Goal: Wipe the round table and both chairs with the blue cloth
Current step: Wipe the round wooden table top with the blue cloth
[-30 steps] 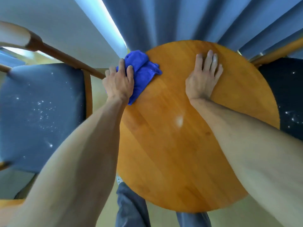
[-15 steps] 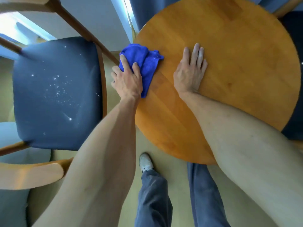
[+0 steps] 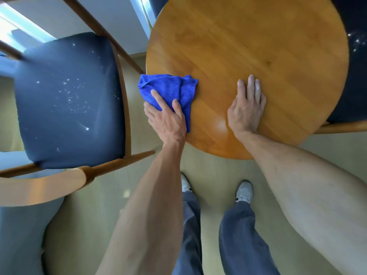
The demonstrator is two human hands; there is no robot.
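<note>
The blue cloth (image 3: pixel 168 92) lies bunched on the left rim of the round counter (image 3: pixel 258 46), and a part of it hangs a little past the edge, toward the chair. My left hand (image 3: pixel 166 120) presses on its near part with the fingers spread and flat; it pushes the cloth down and is not closed around it. My right hand (image 3: pixel 247 108) lies open and flat on the wood just beside, palm down, fingers together, holding nothing.

Compared with half a second ago, the cloth and my left hand have come nearer to me along the rim, and the cloth is now spread wider. My right hand has also come toward the near edge. More of the floor (image 3: pixel 208 165) and both my shoes show now.

The wood behind and to the right of my hands is bare up to the far rim. On the left, the chair with the dark seat (image 3: pixel 69 100) stands near the counter, with a narrow strip of floor between them; its wooden frame (image 3: pixel 123 161) reaches toward my left forearm. White specks lie scattered on that seat. On the right, a second dark seat (image 3: pixel 355 66) shows partly behind the rim of the counter, also with some white specks.
</note>
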